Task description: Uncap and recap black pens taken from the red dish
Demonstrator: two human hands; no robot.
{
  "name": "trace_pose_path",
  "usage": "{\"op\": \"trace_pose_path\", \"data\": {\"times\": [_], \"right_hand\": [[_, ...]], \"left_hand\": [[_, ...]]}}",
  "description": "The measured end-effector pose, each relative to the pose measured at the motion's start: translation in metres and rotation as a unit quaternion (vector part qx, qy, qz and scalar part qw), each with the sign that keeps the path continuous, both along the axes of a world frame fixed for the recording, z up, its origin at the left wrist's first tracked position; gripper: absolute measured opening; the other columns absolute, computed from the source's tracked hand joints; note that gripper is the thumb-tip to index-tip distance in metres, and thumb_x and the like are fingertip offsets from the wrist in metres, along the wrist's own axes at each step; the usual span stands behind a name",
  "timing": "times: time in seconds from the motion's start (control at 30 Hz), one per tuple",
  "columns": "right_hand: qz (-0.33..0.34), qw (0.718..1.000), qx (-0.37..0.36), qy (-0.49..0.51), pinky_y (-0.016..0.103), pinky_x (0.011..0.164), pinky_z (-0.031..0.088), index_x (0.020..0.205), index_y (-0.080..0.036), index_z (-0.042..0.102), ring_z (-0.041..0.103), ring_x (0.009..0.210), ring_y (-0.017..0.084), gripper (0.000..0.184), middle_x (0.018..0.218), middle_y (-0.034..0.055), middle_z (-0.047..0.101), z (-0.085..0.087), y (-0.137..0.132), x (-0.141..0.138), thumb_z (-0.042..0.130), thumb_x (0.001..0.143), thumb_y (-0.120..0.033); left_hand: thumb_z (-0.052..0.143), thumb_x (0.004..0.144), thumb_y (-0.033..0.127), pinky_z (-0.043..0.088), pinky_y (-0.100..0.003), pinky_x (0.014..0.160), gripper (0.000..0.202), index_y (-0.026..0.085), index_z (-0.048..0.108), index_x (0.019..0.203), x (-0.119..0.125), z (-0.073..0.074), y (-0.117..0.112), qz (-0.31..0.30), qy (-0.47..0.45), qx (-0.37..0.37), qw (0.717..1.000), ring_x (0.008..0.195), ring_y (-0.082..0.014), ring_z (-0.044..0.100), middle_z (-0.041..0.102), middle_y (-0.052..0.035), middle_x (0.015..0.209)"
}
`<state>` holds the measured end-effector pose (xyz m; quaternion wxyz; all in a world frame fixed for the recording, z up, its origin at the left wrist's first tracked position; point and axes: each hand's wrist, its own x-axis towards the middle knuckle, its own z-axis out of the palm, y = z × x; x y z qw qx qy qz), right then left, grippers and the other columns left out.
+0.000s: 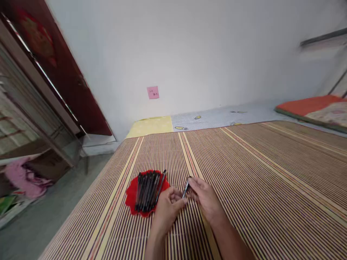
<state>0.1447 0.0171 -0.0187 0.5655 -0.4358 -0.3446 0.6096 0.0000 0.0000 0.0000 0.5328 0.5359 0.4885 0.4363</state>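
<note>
Both grips are closed on one dark pen (187,188), held between the fingertips of the left hand (168,209) and the right hand (204,196), just above a striped mat (257,173). The pen is tilted, its upper end toward the right hand. Just left of the hands, a red tray (130,196) lies on the mat, loaded with a bundle of dark pens (146,191) laid side by side. A pink note (153,92) is stuck on the white wall behind. An orange cushion (311,104) is seen at far right.
</note>
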Motion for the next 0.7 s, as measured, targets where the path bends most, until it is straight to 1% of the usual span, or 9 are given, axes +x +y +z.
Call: {"op": "trace_pose_path", "data": {"times": [0.13,0.23,0.37,0.4,0.47,0.57,0.63,0.7], "right_hand": [[0.020,0.999,0.003,-0.035,0.026,0.056,0.044,0.070,-0.018,0.062,0.054,0.059,0.013,0.048,0.064,-0.0028,0.057,-0.004,0.006,0.008,0.084,0.064,-0.059],[0.021,0.999,0.019,-0.027,0.024,0.053,0.040,0.065,-0.019,0.056,0.049,0.054,0.010,0.046,0.058,-0.0049,0.053,-0.003,0.008,0.011,0.084,0.066,-0.057],[0.026,0.999,0.022,-0.019,0.025,0.053,0.041,0.066,-0.020,0.057,0.050,0.054,0.011,0.045,0.058,-0.0048,0.053,-0.004,0.010,0.008,0.084,0.066,-0.056],[0.017,0.999,0.024,-0.014,0.025,0.052,0.041,0.065,-0.019,0.057,0.049,0.054,0.011,0.045,0.058,-0.0049,0.053,-0.005,0.011,0.008,0.084,0.066,-0.056],[-0.029,0.999,0.025,0.007,0.025,0.052,0.042,0.065,-0.019,0.059,0.050,0.054,0.011,0.045,0.058,-0.0041,0.054,-0.006,0.013,0.012,0.084,0.066,-0.056],[-0.136,0.988,0.028,0.071,0.026,0.058,0.050,0.071,-0.019,0.065,0.058,0.064,0.014,0.040,0.070,0.0007,0.063,-0.003,0.017,0.031,0.084,0.068,-0.053],[-0.190,0.975,0.035,0.109,0.027,0.066,0.055,0.079,-0.020,0.068,0.063,0.074,0.016,0.031,0.081,0.0030,0.068,0.001,0.019,0.047,0.083,0.072,-0.047],[-0.216,0.966,0.034,0.135,0.030,0.072,0.057,0.086,-0.022,0.068,0.066,0.081,0.017,0.024,0.086,0.0037,0.070,0.002,0.019,0.058,0.081,0.075,-0.038]], "left_hand": [[0.075,0.073,0.030,0.034,-0.023,0.056,0.022,0.018,0.056,0.072,0.009,-0.003,0.000,-0.014,-0.008,0.007,1.000,0.056,-0.0106,0.047,0.055,0.0043,0.060],[0.072,0.078,0.035,0.036,-0.023,0.057,0.024,0.018,0.056,0.074,0.014,-0.009,0.001,-0.027,-0.035,0.006,0.999,0.059,-0.0110,0.050,0.057,0.0022,0.066],[0.073,0.079,0.039,0.039,-0.024,0.061,0.028,0.018,0.056,0.077,0.018,-0.017,0.003,-0.028,-0.052,0.015,0.998,0.064,-0.0119,0.052,0.056,0.0022,0.069],[0.073,0.080,0.039,0.040,-0.024,0.062,0.028,0.018,0.056,0.077,0.018,-0.018,0.002,-0.032,-0.056,0.017,0.998,0.065,-0.0117,0.052,0.056,0.0026,0.069],[0.074,0.080,0.038,0.041,-0.023,0.062,0.027,0.018,0.056,0.076,0.019,-0.018,0.000,-0.050,-0.062,0.010,0.997,0.065,-0.0110,0.053,0.054,0.0036,0.068],[0.075,0.079,0.038,0.034,-0.020,0.053,0.029,0.018,0.054,0.075,0.020,-0.019,-0.003,-0.083,-0.071,-0.029,0.994,0.057,-0.0087,0.048,0.057,0.0033,0.063],[0.075,0.079,0.040,0.029,-0.019,0.047,0.031,0.018,0.054,0.078,0.020,-0.019,-0.003,-0.078,-0.090,-0.050,0.992,0.050,-0.0070,0.043,0.061,0.0020,0.063],[0.074,0.080,0.042,0.028,-0.019,0.044,0.031,0.017,0.056,0.082,0.018,-0.018,-0.002,-0.046,-0.128,-0.049,0.989,0.046,-0.0050,0.040,0.064,0.0011,0.065]]}}
